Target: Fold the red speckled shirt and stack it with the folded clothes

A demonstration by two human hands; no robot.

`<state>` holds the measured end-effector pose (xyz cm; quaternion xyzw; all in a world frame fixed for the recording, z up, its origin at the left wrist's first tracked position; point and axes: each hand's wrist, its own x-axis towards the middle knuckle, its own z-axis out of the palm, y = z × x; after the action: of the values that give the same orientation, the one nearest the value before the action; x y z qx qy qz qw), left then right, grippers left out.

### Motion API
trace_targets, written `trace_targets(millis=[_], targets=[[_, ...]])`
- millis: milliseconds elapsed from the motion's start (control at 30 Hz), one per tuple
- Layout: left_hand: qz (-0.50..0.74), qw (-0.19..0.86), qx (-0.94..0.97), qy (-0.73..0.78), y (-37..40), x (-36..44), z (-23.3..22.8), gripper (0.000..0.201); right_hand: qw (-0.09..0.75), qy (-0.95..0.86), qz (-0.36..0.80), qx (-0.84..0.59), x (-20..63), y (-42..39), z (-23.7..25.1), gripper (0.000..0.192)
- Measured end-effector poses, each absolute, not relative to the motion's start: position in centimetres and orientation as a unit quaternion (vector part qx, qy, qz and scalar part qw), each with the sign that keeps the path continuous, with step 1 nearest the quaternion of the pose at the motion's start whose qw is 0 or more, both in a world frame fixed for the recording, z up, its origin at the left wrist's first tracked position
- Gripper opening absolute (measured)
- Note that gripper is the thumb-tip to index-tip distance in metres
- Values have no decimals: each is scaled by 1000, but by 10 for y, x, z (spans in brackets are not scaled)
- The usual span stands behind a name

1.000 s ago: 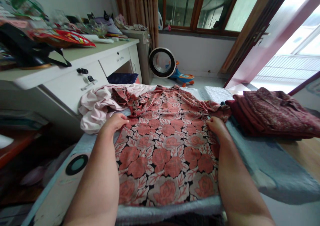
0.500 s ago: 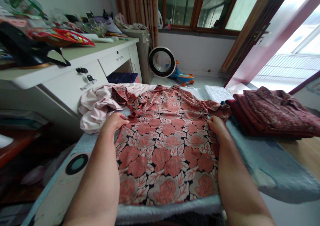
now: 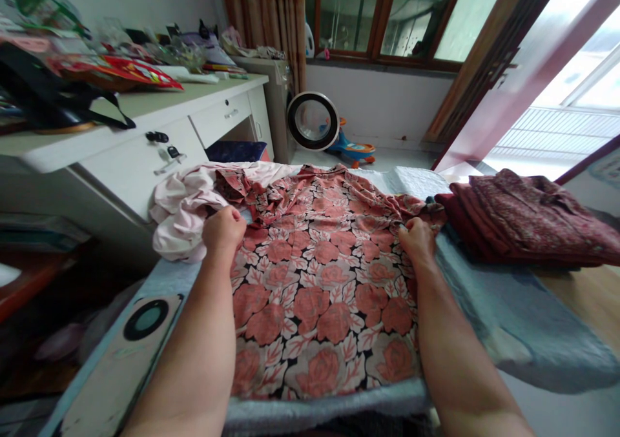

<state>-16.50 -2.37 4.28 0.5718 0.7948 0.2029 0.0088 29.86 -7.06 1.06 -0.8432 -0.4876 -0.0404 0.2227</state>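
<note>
Pinching the floral shirt point(image 3: 320, 275) at both side edges, I have it spread flat on the padded bench point(image 3: 508, 314), front down as far as I can tell. My left hand point(image 3: 223, 230) is curled shut, fingers clamped on the cloth near the left sleeve, beside a crumpled pink garment point(image 3: 181, 208). My right hand point(image 3: 416, 240) grips the opposite edge, fingers closed on the fabric, just short of the folded dark red clothes point(image 3: 527, 217). Holding both sides at once keeps the cloth taut and square. A white desk point(image 3: 145, 146) stands to the left.
</note>
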Motion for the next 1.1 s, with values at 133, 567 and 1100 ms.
trace_targets(millis=[133, 567, 1100], targets=[[289, 55, 688, 663, -26, -134, 47, 19, 310, -586, -67, -745, 268, -69, 12, 15], [139, -25, 763, 631, -16, -114, -6, 46, 171, -628, -47, -758, 251, -59, -13, 38], [109, -60, 763, 634, -21, -109, -10, 48, 120, -619, -72, -773, 243, -59, -15, 36]])
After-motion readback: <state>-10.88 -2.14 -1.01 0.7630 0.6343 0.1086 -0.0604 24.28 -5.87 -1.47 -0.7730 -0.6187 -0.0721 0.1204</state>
